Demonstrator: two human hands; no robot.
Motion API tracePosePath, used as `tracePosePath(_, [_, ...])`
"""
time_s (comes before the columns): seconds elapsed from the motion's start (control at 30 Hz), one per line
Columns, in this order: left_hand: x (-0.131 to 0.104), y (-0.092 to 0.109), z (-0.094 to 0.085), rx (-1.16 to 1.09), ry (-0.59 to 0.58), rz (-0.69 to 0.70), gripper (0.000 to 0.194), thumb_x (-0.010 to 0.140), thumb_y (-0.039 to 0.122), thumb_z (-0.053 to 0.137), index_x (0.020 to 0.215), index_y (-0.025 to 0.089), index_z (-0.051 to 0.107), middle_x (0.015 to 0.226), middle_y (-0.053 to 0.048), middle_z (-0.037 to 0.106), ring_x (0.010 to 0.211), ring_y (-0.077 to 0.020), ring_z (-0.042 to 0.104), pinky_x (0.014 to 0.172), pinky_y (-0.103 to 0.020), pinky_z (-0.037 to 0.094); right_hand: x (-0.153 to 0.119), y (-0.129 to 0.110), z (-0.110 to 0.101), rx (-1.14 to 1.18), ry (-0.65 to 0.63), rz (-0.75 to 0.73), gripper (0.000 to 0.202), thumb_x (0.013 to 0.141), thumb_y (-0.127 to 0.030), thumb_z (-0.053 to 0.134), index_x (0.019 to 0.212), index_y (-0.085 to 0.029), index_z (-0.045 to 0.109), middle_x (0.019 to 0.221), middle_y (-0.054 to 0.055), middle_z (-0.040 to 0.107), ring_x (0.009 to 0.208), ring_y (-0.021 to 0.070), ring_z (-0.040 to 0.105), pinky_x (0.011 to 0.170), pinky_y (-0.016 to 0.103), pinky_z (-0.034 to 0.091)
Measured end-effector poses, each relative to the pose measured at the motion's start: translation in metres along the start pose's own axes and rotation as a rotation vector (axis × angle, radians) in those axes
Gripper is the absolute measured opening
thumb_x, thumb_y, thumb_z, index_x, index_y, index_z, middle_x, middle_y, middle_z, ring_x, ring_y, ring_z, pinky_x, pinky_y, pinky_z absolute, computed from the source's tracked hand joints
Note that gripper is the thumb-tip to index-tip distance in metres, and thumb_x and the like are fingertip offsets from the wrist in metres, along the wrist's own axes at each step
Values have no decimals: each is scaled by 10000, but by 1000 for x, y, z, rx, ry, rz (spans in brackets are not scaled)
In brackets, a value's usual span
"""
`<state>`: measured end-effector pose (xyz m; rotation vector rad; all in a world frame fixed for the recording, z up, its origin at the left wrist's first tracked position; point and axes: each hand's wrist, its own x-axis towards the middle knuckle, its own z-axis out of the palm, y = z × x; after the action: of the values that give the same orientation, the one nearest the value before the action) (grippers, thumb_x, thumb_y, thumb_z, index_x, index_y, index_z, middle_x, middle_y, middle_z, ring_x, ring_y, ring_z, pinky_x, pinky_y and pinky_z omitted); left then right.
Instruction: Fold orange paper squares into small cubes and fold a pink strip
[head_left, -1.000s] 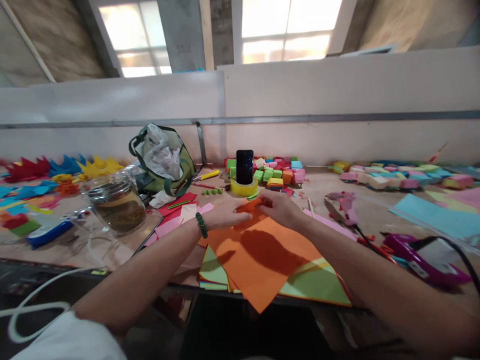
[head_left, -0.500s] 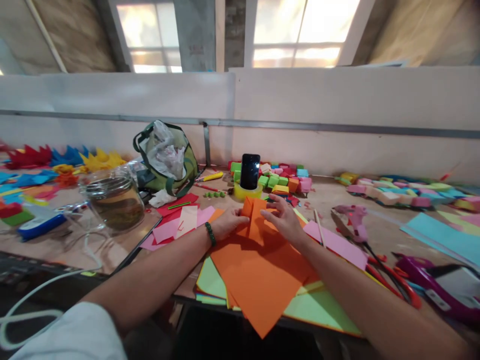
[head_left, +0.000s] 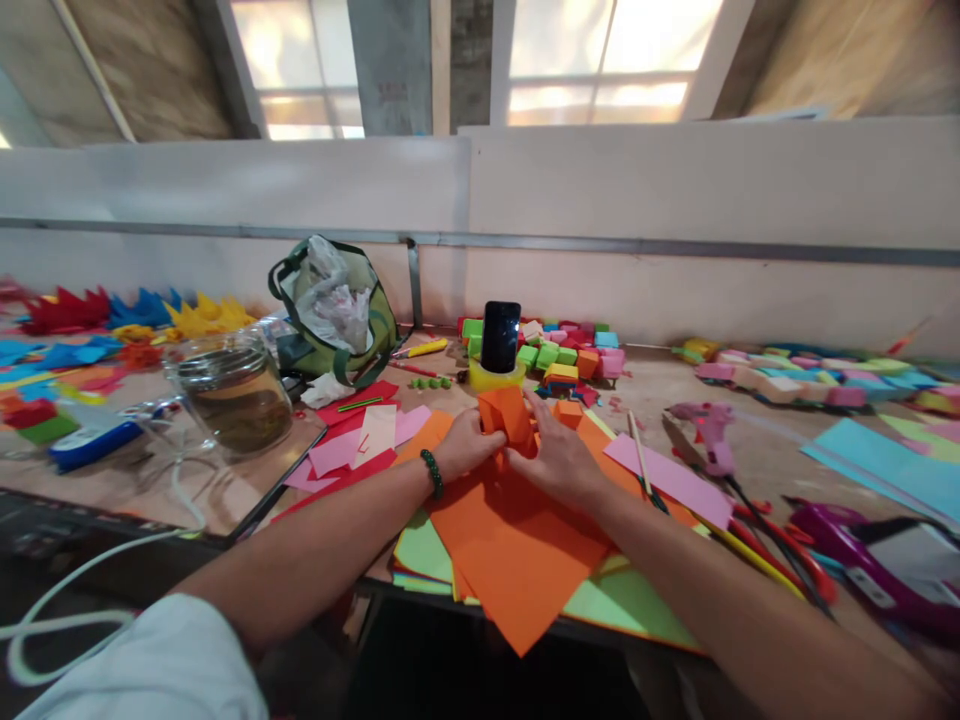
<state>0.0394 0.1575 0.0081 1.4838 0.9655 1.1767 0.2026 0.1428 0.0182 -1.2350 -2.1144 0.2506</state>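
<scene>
Between my hands is a folded piece of orange paper (head_left: 506, 415), partly shaped like a small box. My left hand (head_left: 470, 443) pinches its left side with thumb and fingers. From the right, my right hand (head_left: 553, 450) grips it, thumb near the lower edge and fingers behind. Beneath lie large orange sheets (head_left: 525, 560) on top of light green sheets (head_left: 637, 608). A small orange paper box (head_left: 568, 413) sits just beyond my right hand. Where the fingers meet the paper's far side is hidden.
A phone (head_left: 500, 337) stands in a yellow tape roll (head_left: 495, 376), with paper boxes (head_left: 551, 355) behind. On the right are a pink glue gun (head_left: 712, 435) and a purple device (head_left: 877, 560). To the left are a glass jar (head_left: 232, 395) and a green bag (head_left: 337, 310).
The upright orange flaps have been folded over into a more closed shape. My right hand has closed in on the paper, and a small orange box now shows beyond it.
</scene>
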Motion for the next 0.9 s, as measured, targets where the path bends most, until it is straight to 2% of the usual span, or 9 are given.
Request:
tracePosePath(0.13, [0,-3,0,21,-21,-43,110,632,144,560,714,116,628,617,-9,645,532,-116,591,484,-175,442,-1,0,1,-119,-65,3,718,768,-243,505,1443,-133,288,1305,203,547,1057,332,612,876,467,486])
tracePosePath(0.27, [-2,1,0,-1,-63,-103,115,659,151,515,697,106,614,550,-10,617,442,-131,589,437,-200,448,4,9,-2,-14,-52,74,590,786,-186,434,1372,-124,421,1215,174,613,1053,298,603,923,449,445])
tracePosePath(0.37, [-3,4,-1,-43,-42,-113,91,635,118,535,683,105,611,568,-5,619,470,-116,586,459,-187,447,8,16,-5,175,14,141,471,809,-257,475,1255,-119,535,1017,142,679,914,275,628,855,435,467])
tracePosePath(0.43, [-3,5,-2,-89,-20,-113,123,631,116,571,741,106,625,643,-14,653,540,-114,604,509,-186,462,10,18,-6,270,37,159,400,799,-304,522,1151,-124,589,930,115,684,848,257,629,798,410,489])
tracePosePath(0.53, [-2,5,-5,-189,-48,-147,253,650,213,667,877,102,651,804,-59,704,685,-157,652,634,-240,510,11,16,-6,406,-27,134,328,821,-354,518,1076,-163,600,871,68,688,790,219,641,723,358,526])
tracePosePath(0.63, [0,3,-9,-332,-99,-230,413,601,308,764,937,89,666,870,-106,719,784,-222,678,735,-315,523,12,14,-7,707,-135,152,359,828,-389,538,1121,-187,585,864,43,687,758,190,652,714,345,545])
tracePosePath(0.7, [2,2,-13,-379,-84,-258,458,572,302,791,958,89,669,876,-112,724,807,-234,684,768,-331,520,13,17,-8,800,-89,220,434,813,-398,566,1197,-195,563,814,27,675,702,170,644,688,338,549])
tracePosePath(0.8, [4,2,-19,-388,-42,-261,452,577,276,788,973,96,667,880,-104,728,803,-229,688,776,-328,519,16,26,-14,730,25,240,555,818,-380,543,1349,-239,460,799,5,662,611,127,619,633,308,551])
tracePosePath(0.9, [5,2,-23,-392,-25,-259,414,595,258,775,961,98,667,876,-101,729,792,-227,688,768,-328,519,15,33,-18,605,-74,55,606,786,-265,531,1383,-285,426,984,22,666,685,122,647,679,306,562])
